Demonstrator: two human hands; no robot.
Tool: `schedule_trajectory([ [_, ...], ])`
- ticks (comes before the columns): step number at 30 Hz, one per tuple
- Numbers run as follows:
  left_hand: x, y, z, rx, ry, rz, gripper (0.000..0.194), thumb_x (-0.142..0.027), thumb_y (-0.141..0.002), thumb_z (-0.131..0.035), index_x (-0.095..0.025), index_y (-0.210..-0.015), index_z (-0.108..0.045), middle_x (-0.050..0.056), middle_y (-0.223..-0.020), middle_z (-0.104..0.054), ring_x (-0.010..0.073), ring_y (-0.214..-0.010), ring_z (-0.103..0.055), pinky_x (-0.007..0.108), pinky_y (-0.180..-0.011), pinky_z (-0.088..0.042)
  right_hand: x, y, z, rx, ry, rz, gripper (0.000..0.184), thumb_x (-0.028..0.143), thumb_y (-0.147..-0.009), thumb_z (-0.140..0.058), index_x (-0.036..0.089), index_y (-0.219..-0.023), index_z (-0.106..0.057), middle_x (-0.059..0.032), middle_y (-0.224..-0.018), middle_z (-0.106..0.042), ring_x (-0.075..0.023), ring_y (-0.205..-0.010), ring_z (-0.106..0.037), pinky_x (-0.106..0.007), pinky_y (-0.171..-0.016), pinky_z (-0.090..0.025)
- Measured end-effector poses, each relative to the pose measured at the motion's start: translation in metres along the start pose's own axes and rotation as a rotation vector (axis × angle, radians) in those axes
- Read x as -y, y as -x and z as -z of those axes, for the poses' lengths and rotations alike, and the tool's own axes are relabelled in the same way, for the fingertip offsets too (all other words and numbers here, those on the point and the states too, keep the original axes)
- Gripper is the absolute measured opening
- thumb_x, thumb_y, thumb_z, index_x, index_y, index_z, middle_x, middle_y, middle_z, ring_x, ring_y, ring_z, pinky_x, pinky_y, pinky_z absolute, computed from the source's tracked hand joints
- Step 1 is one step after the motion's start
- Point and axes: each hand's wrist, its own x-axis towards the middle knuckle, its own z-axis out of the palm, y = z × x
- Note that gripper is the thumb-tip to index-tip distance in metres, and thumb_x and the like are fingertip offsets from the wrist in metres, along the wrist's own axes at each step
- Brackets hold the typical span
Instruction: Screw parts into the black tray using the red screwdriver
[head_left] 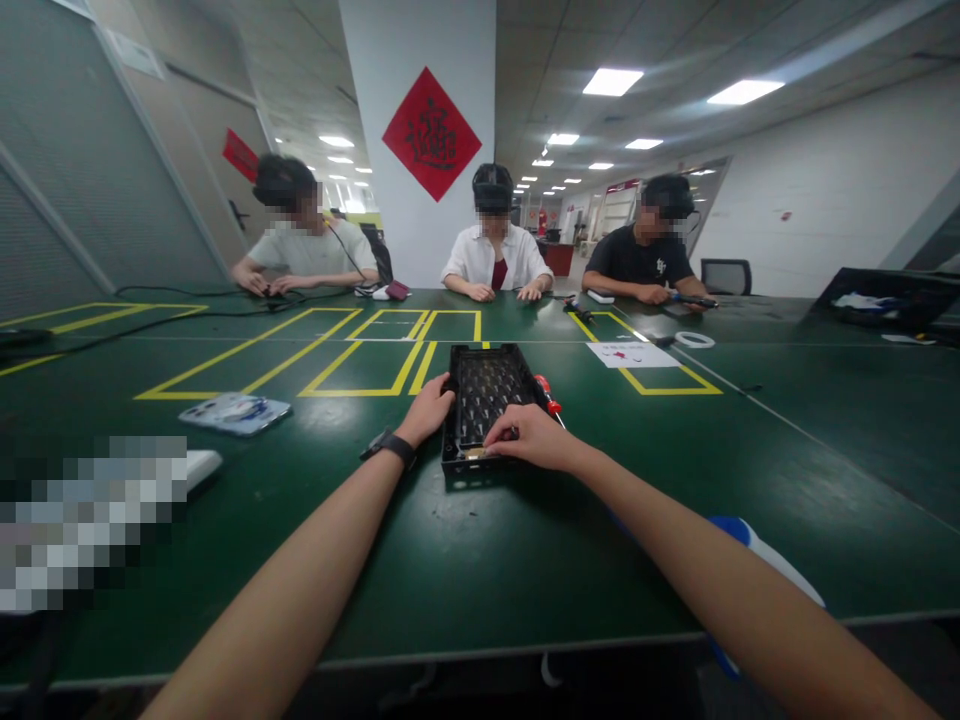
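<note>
On the green table in front of me lies a shallow black rectangular case [489, 385], its inside covered by rows of small openings or pegs. My left hand [427, 410] grips its left side wall, the thumb at the edge. Over the near right corner, my right hand [529, 437] is closed, thumb and fingertips pinched together; whatever they hold is hidden. A small yellowish piece [475, 453] sits at the near end of the case, just left of those fingertips. Against the right side rests a red-handled screwdriver [553, 400], partly behind my right hand.
A phone [236, 412] lies left of the case on the green table [360, 590]. White paper [631, 355] and a roll of white tape [694, 340] are at the right. Near my right forearm is a blue and white object [765, 555]. Three people sit across the table.
</note>
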Motion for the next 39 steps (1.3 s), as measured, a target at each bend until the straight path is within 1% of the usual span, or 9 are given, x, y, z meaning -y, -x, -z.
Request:
schedule_trajectory([
  [4,0.0005,-0.0004,-0.0006,0.001,-0.007,-0.002,0.054,-0.019,-0.075,-0.04,-0.008,-0.127,-0.046,0.012,-0.132,-0.047,0.0227,-0.124,-0.04,0.035,-0.108,-0.026,0.0001,-0.0001,-0.0007,0.006,0.041,-0.005,0.017,0.029,-0.075,-0.063,0.018,-0.084,-0.072,-0.0032,-0.075,-0.067,-0.012,-0.07,-0.057,-0.023,-0.067,-0.04],
  [7,0.0022,-0.0017,-0.0016,0.004,-0.008,0.018,0.054,-0.019,-0.075,-0.041,-0.008,-0.127,-0.046,0.012,-0.133,-0.046,0.0227,-0.124,-0.04,0.035,-0.108,-0.026,0.0,-0.0001,-0.0003,0.005,0.025,-0.004,0.017,0.03,-0.075,-0.064,0.018,-0.084,-0.072,-0.0031,-0.076,-0.067,-0.0116,-0.07,-0.056,-0.023,-0.066,-0.04],
  [11,0.0027,-0.0018,-0.0016,0.008,-0.011,0.009,0.054,-0.019,-0.075,-0.041,-0.006,-0.127,-0.045,0.013,-0.134,-0.045,0.0224,-0.125,-0.039,0.034,-0.108,-0.026,-0.0014,-0.0001,-0.0005,0.001,-0.02,-0.016,0.019,0.032,-0.073,-0.065,0.016,-0.083,-0.071,-0.0037,-0.078,-0.068,-0.0114,-0.069,-0.056,-0.022,-0.065,-0.041],
  [14,0.0019,-0.0014,-0.001,0.004,-0.02,0.008,0.053,-0.019,-0.076,-0.04,-0.008,-0.127,-0.045,0.012,-0.134,-0.045,0.022,-0.125,-0.039,0.035,-0.108,-0.026,-0.0031,-0.0002,-0.0022,0.014,-0.092,-0.036,0.023,0.032,-0.072,-0.066,0.015,-0.086,-0.069,-0.0043,-0.079,-0.068,-0.0115,-0.068,-0.058,-0.023,-0.064,-0.043],
  [19,0.002,-0.0021,-0.0008,0.007,-0.011,0.012,0.054,-0.019,-0.074,-0.041,-0.008,-0.127,-0.046,0.011,-0.134,-0.046,0.0219,-0.125,-0.039,0.034,-0.108,-0.026,-0.0047,-0.0002,-0.0056,-0.003,-0.189,-0.051,0.028,0.03,-0.071,-0.066,0.014,-0.094,-0.065,-0.0038,-0.077,-0.068,-0.0122,-0.07,-0.061,-0.025,-0.069,-0.045],
  [23,0.0028,-0.0028,-0.0013,0.003,0.007,0.013,0.054,-0.018,-0.074,-0.041,-0.012,-0.127,-0.047,0.008,-0.133,-0.047,0.0217,-0.125,-0.039,0.036,-0.108,-0.025,-0.0055,-0.0003,-0.0068,-0.015,-0.184,-0.056,0.028,0.029,-0.07,-0.068,0.014,-0.093,-0.065,-0.004,-0.077,-0.068,-0.0132,-0.071,-0.062,-0.027,-0.071,-0.046],
  [30,0.0019,-0.0026,-0.0016,0.003,-0.009,-0.011,0.052,-0.019,-0.075,-0.04,-0.008,-0.125,-0.048,0.011,-0.131,-0.048,0.0221,-0.123,-0.041,0.034,-0.107,-0.027,-0.0069,0.0003,-0.0071,0.017,-0.198,-0.074,0.027,0.03,-0.072,-0.066,0.015,-0.095,-0.064,-0.0038,-0.076,-0.068,-0.0124,-0.068,-0.062,-0.026,-0.069,-0.047],
  [35,0.0035,-0.0034,-0.002,0.002,-0.033,0.0,0.053,-0.019,-0.074,-0.04,-0.009,-0.126,-0.046,0.01,-0.133,-0.046,0.0222,-0.124,-0.04,0.035,-0.108,-0.026,-0.0046,0.0009,-0.0056,-0.015,-0.212,-0.046,0.029,0.028,-0.07,-0.067,0.014,-0.095,-0.063,-0.0036,-0.077,-0.068,-0.0122,-0.07,-0.062,-0.025,-0.07,-0.046],
  [39,0.0033,-0.0033,-0.0018,0.001,-0.018,0.011,0.054,-0.02,-0.074,-0.04,-0.01,-0.126,-0.047,0.009,-0.133,-0.047,0.0219,-0.124,-0.04,0.034,-0.107,-0.027,-0.0056,0.0004,-0.0063,0.001,-0.205,-0.074,0.028,0.029,-0.07,-0.067,0.015,-0.094,-0.063,-0.0036,-0.077,-0.068,-0.0122,-0.069,-0.062,-0.025,-0.068,-0.046],
])
